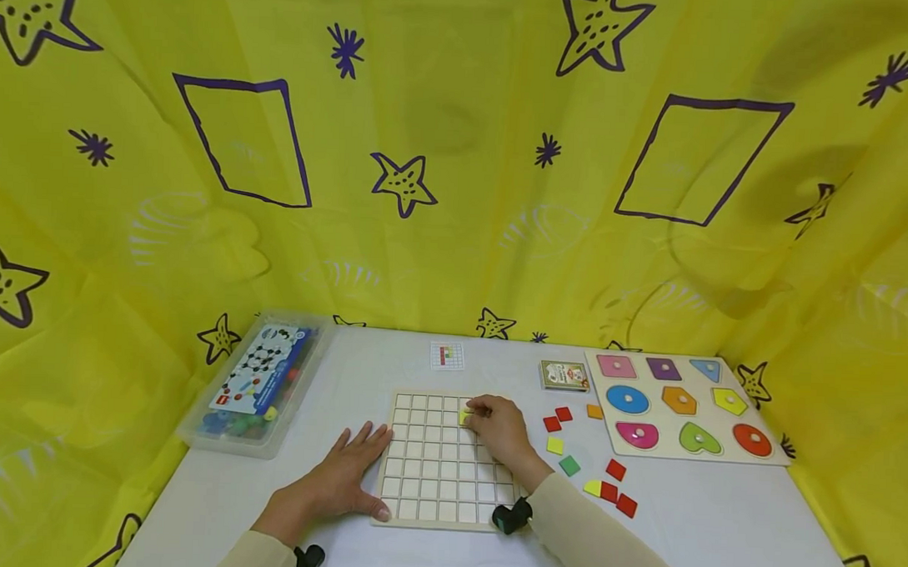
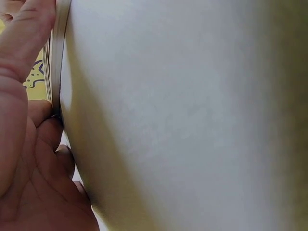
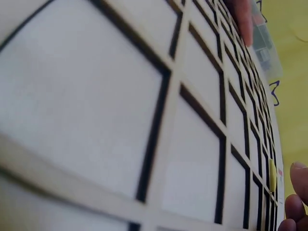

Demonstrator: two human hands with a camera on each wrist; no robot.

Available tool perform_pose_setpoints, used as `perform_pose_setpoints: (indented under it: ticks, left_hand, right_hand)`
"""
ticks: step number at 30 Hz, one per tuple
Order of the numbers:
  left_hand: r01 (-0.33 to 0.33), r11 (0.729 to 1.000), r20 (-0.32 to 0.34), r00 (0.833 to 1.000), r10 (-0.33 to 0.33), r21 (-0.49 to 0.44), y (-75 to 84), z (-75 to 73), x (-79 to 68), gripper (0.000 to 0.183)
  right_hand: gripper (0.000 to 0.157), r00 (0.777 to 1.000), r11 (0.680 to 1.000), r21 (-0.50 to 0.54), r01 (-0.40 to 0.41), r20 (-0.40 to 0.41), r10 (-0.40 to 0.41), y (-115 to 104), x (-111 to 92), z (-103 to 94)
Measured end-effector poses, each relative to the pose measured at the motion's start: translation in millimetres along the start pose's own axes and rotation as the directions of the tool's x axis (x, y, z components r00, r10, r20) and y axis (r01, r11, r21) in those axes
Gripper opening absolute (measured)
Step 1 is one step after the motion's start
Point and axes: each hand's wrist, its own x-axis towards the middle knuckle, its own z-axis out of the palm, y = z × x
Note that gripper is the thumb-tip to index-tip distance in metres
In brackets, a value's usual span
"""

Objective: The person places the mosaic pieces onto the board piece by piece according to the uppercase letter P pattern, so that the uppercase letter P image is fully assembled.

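Yellow tile [image 1: 463,418] is looking light, stiff, edge-graspable; left hand [image 1: 342,473] is lying spread; whether right hand [image 1: 500,429] is pinching, can't tell.

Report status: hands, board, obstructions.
Left hand spread along left edge of pale wooden grid board. Right hand at yellow square tile, grip unclear. Nothing seen blocking; loose flat coloured tiles lie right of board.

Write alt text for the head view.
A right hand works at a yellow tile on a wooden grid board; the left hand rests at its left edge. Loose tiles and a knobbed shape puzzle lie to the right.
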Motion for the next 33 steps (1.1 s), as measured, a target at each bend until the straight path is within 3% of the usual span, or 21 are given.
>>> perform_pose_setpoints:
  ticks: [5,12,26,33]
  left_hand:
    - [-0.006,1.0,-0.003,1.0,0.006,-0.003,-0.1,-0.3,-0.4,0.125]
    - [0.006,1.0,-0.001,1.0,-0.006,-0.005,0.9,-0.6,-1.1,0.125]
    - [0.017,1.0,0.004,1.0,-0.017,-0.023,3.5,-1.0,-3.2,0.125]
    - [0.021,1.0,-0.004,1.0,-0.021,-0.023,4.0,-0.2,-2.2,0.125]
  right_hand:
    - [0.021,1.0,0.994,0.107,-0.028,-0.004,0.029,-1,-1,-7.3]
    - [0.026,0.998,0.988,0.141,-0.067,0.004,0.068,-3,-1,-24.5]
    - [0.032,0.999,0.996,0.091,-0.012,-0.038,0.015,15,1,-78.5]
    - [0.034,0.997,0.995,0.073,-0.065,-0.033,0.067,35,-7,-109.5]
